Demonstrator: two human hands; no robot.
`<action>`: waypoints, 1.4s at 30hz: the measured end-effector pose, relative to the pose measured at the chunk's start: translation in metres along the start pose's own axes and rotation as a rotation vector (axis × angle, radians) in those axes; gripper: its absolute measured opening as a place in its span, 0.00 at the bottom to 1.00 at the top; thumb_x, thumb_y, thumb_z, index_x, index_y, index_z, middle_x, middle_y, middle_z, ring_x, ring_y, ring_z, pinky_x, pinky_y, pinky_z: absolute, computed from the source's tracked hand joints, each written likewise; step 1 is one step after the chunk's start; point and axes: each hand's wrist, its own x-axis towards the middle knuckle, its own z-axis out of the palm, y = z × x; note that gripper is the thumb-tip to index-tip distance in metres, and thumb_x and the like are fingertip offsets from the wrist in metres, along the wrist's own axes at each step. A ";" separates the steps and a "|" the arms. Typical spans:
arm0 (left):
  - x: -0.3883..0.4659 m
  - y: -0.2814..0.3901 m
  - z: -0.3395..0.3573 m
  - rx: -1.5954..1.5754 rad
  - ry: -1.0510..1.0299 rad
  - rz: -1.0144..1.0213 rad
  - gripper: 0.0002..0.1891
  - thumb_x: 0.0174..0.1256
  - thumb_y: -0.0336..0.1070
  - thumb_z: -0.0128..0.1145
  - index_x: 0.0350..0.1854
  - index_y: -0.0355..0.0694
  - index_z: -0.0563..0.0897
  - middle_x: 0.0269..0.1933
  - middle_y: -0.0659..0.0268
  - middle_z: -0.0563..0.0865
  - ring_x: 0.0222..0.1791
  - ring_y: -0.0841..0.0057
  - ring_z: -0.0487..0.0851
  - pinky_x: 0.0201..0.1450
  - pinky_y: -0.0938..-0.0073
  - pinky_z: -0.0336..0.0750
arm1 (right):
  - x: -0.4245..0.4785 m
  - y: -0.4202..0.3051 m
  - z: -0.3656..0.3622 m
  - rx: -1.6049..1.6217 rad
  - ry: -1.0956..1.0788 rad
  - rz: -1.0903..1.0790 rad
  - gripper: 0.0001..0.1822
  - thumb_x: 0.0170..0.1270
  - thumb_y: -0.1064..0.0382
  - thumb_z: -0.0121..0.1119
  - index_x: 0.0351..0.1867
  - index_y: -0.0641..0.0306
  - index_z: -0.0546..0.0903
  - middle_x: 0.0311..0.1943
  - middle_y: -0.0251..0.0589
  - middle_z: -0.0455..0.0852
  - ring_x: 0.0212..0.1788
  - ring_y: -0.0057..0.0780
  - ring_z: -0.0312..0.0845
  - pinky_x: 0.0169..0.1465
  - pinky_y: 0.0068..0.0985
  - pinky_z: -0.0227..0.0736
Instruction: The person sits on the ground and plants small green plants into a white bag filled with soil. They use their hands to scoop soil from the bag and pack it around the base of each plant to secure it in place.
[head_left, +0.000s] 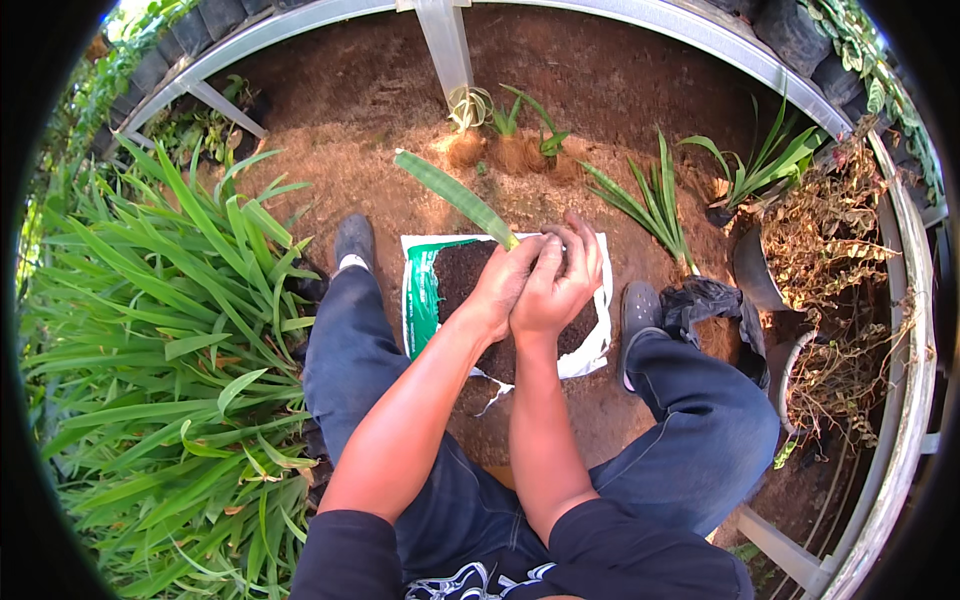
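Observation:
Over an opened white and green plastic sack of dark soil, my two hands are cupped together. My left hand is around the pale base of a long green banded leaf, which points up and to the left, away from me. Against it lies my right hand, its fingers curled and smudged with soil. What sits between the palms is hidden. The sack rests on the ground between my feet, its torn edge showing near my wrists.
Dense strap-leaved plants crowd the left. Ahead sit several small plants with fibrous root balls. At right are a loose leafy plant, a black plastic bag around fibre and dried plants. A metal frame curves around the far side.

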 end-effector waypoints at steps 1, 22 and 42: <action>0.000 0.001 -0.001 0.018 -0.005 0.004 0.12 0.79 0.42 0.56 0.49 0.40 0.84 0.43 0.66 0.88 0.42 0.79 0.87 0.46 0.75 0.83 | 0.000 0.000 0.000 0.000 -0.001 0.001 0.14 0.71 0.57 0.54 0.42 0.63 0.87 0.57 0.46 0.86 0.67 0.49 0.72 0.73 0.49 0.53; -0.021 0.020 0.007 0.072 0.142 0.062 0.12 0.79 0.44 0.53 0.45 0.41 0.83 0.41 0.67 0.86 0.40 0.79 0.85 0.44 0.73 0.81 | -0.006 -0.024 0.002 0.060 -0.025 -0.078 0.13 0.70 0.61 0.54 0.45 0.64 0.86 0.52 0.44 0.88 0.61 0.46 0.77 0.68 0.43 0.63; -0.009 0.015 0.006 -0.130 0.068 0.125 0.07 0.77 0.39 0.56 0.45 0.42 0.81 0.43 0.67 0.86 0.48 0.74 0.85 0.58 0.67 0.78 | 0.004 0.010 0.012 1.189 -0.237 0.593 0.23 0.79 0.52 0.51 0.62 0.67 0.79 0.57 0.42 0.85 0.57 0.27 0.81 0.62 0.28 0.75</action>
